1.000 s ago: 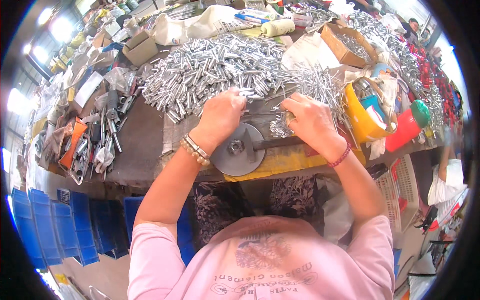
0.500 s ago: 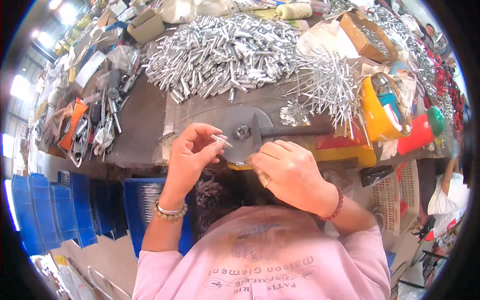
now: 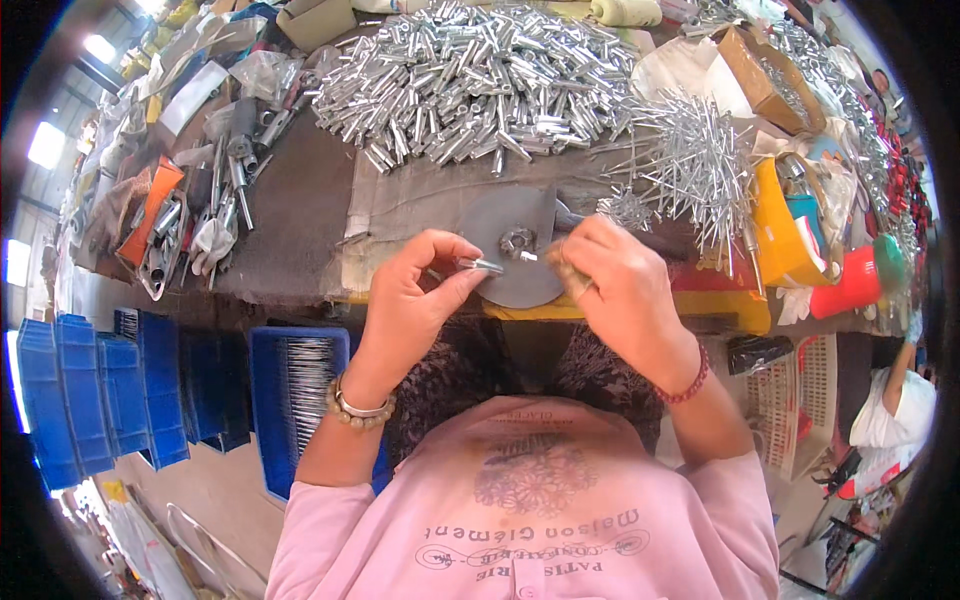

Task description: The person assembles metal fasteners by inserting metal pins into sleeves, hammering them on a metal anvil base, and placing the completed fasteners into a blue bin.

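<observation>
My left hand (image 3: 425,285) pinches a short silvery metal tube (image 3: 481,266) between thumb and fingertips, its free end pointing right. Facing it, my right hand (image 3: 620,275) is closed on a slim metal rod, whose bright tip (image 3: 528,256) sticks out to the left. A small gap separates the two pieces. Both hands hover over a round dark grey plate (image 3: 525,291) with a ring-shaped metal hub (image 3: 517,240) at its middle. Most of the rod is hidden by my right fingers.
Beyond the plate lies a large heap of metal tubes (image 3: 470,90). Thin metal rods (image 3: 690,165) are piled to its right, near a yellow container (image 3: 780,225) and a red one (image 3: 843,283). Tools (image 3: 222,195) lie at left. A blue crate (image 3: 262,400) with rods stands below the table edge.
My right hand has risen and turned, bringing the rod tip level with the tube. My left hand has turned the tube to point right. The whole view has shifted slightly.
</observation>
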Available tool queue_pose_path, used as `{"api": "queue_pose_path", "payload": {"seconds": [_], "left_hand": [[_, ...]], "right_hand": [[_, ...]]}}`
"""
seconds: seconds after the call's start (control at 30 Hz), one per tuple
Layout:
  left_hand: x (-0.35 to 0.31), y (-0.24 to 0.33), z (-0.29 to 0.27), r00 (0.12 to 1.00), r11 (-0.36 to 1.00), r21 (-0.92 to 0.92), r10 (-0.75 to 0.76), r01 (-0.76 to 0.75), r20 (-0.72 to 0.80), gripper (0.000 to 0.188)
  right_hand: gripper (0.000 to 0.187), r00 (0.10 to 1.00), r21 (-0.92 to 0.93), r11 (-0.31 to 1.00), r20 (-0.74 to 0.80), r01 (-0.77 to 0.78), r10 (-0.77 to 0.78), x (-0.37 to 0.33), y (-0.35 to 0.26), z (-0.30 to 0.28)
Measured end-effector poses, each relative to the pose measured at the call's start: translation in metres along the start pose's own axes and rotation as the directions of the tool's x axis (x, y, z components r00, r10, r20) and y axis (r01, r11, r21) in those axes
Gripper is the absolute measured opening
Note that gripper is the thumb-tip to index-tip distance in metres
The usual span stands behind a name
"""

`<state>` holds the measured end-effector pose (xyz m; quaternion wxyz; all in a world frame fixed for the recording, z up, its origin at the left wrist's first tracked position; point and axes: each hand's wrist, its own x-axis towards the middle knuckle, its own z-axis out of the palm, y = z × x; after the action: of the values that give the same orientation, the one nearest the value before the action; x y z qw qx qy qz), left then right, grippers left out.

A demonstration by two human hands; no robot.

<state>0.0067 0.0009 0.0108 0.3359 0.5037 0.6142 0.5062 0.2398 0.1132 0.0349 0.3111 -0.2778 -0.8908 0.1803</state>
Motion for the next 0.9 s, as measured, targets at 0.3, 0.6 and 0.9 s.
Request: {"api": "queue_pose_path", "payload": {"seconds": [0.3, 0.6, 0.9], "left_hand": [[0.000, 0.010, -0.007, 0.973, 0.906, 0.356, 0.223, -0.228, 0.058, 0.020], [0.006, 0.005, 0.001, 0.940, 0.832, 0.445, 0.330, -0.331, 0.083, 0.019], [0.005, 0.004, 0.000, 0.976, 0.932, 0.289, 0.199, -0.217, 0.090, 0.020]], "right_hand": [[0.006, 0.993, -0.166, 0.979, 0.036, 0.118, -0.114, -0.006, -0.009, 0.004], [0.007, 0.984, -0.199, 0.965, 0.071, 0.172, -0.160, -0.004, -0.010, 0.003], [0.009, 0.973, -0.167, 0.960, 0.094, 0.224, -0.210, -0.001, -0.004, 0.003]]}}
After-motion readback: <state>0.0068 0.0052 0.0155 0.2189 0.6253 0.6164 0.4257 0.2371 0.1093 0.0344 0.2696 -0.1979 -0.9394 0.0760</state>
